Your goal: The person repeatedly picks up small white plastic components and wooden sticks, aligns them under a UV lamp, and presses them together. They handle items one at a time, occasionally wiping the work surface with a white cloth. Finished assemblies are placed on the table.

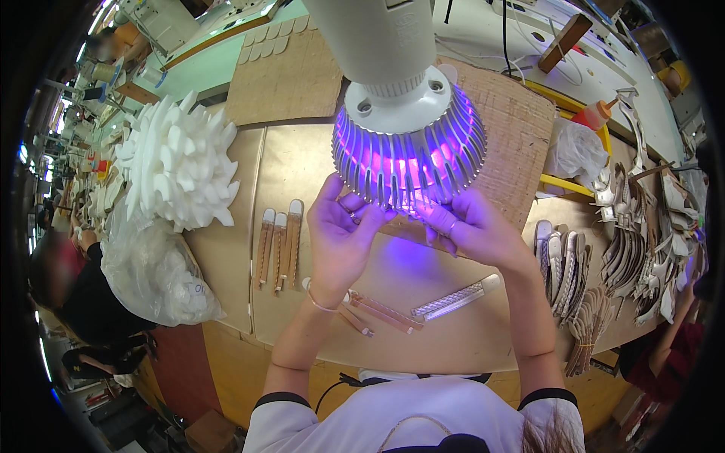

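Lamp (408,143), upper centre, overhangs my left hand (343,235) and right hand (483,230), placed apparently for its light; each grip curls inward, what it pinches I cannot tell. Silver strap (456,299) lies lower centre, handy.

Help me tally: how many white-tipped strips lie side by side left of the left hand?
3: left strip, middle strip and right strip; any underneath would be hidden.

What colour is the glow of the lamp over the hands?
Violet-purple; the lamp shows best in the head view.
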Motion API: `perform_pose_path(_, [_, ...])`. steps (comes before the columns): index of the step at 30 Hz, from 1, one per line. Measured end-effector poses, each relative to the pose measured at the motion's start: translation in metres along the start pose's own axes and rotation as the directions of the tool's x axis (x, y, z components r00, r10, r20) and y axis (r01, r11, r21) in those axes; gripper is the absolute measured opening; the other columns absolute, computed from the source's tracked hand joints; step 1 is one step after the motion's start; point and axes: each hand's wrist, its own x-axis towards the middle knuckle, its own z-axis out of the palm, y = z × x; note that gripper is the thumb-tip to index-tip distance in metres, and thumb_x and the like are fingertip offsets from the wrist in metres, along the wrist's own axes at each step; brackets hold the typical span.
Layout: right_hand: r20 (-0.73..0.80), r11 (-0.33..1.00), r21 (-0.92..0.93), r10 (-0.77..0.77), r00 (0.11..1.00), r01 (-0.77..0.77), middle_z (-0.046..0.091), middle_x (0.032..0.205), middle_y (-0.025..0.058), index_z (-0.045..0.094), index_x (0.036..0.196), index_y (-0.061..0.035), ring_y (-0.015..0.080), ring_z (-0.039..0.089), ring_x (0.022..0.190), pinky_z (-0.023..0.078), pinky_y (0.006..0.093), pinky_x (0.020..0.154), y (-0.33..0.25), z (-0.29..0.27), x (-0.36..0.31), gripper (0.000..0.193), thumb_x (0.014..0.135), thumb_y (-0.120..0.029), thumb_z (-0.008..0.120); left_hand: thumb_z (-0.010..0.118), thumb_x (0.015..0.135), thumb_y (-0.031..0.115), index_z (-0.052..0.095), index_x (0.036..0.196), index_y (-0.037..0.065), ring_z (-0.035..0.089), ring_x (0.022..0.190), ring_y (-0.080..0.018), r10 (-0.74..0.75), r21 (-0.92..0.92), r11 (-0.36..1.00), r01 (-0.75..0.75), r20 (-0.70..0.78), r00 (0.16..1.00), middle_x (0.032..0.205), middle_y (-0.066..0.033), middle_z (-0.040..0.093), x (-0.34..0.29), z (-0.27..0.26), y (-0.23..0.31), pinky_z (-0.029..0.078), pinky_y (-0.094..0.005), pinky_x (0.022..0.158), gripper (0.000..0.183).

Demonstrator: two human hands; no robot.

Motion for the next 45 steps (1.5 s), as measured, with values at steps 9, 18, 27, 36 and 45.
perform_pose_path(9, [-0.186,0.937,-0.27,-0.277,0.943,0.222,0.061,0.069,0.0075,0.064,0.1,-0.0017,0.0196,0.058,0.056,0.046,0.0325,0.054,0.001,0.017,-0.004,0.026,0.096,-0.026,0.055,0.056,0.084,-0.011,0.043,0.12,-0.009,0.066,0.088,-0.0185,-0.014,-0.068,0.998,0.011,-0.038,0.999,0.1,-0.0157,0.064,0.001,0.001,0.002,0.058,-0.0288,0.077,0.038])
perform_pose_path(18, [-0.273,0.714,-0.681,-0.455,0.848,0.163,0.06,0.071,0.0151,0.063,0.098,-0.0041,0.0309,0.058,0.06,0.044,0.041,0.055,-0.006,0.026,-0.018,0.019,0.093,-0.021,0.057,0.056,0.084,-0.012,0.036,0.125,-0.01,0.067,0.091,-0.0198,0.06,0.045,0.997,-0.058,-0.04,0.997,0.099,-0.0171,0.065,-0.002,0.004,-0.001,0.058,-0.0302,0.08,0.046])
perform_pose_path(27, [-0.219,0.886,-0.438,-0.273,0.937,0.156,0.055,0.066,0.0036,0.061,0.094,0.0028,0.0088,0.045,0.059,0.042,0.028,0.055,-0.004,0.015,-0.016,0.022,0.096,-0.019,0.059,0.058,0.086,-0.01,0.032,0.129,-0.011,0.067,0.089,-0.0204,0.033,-0.037,0.999,-0.035,-0.033,0.999,0.097,-0.0185,0.064,-0.004,0.006,0.001,0.058,-0.031,0.079,0.049])
perform_pose_path(36, [-0.196,0.911,-0.398,-0.197,0.961,0.106,0.059,0.071,0.0042,0.063,0.099,0.0041,0.0076,0.053,0.064,0.045,0.0254,0.058,-0.005,0.015,-0.017,0.025,0.096,-0.02,0.059,0.057,0.086,-0.011,0.032,0.128,-0.01,0.067,0.088,-0.0202,0.032,-0.035,0.999,-0.034,-0.034,0.999,0.094,-0.0171,0.064,-0.004,0.005,0.0,0.058,-0.0294,0.078,0.049])
perform_pose_path(45, [-0.2,0.89,-0.422,-0.28,0.939,0.175,0.06,0.067,0.013,0.062,0.095,0.0005,0.0252,0.058,0.06,0.045,0.0359,0.057,-0.001,0.015,-0.013,0.026,0.095,-0.025,0.057,0.058,0.085,-0.01,0.031,0.129,-0.01,0.067,0.089,-0.0202,-0.005,-0.031,1.0,0.004,-0.048,0.999,0.093,-0.0165,0.063,-0.005,0.004,0.001,0.058,-0.0296,0.078,0.051])
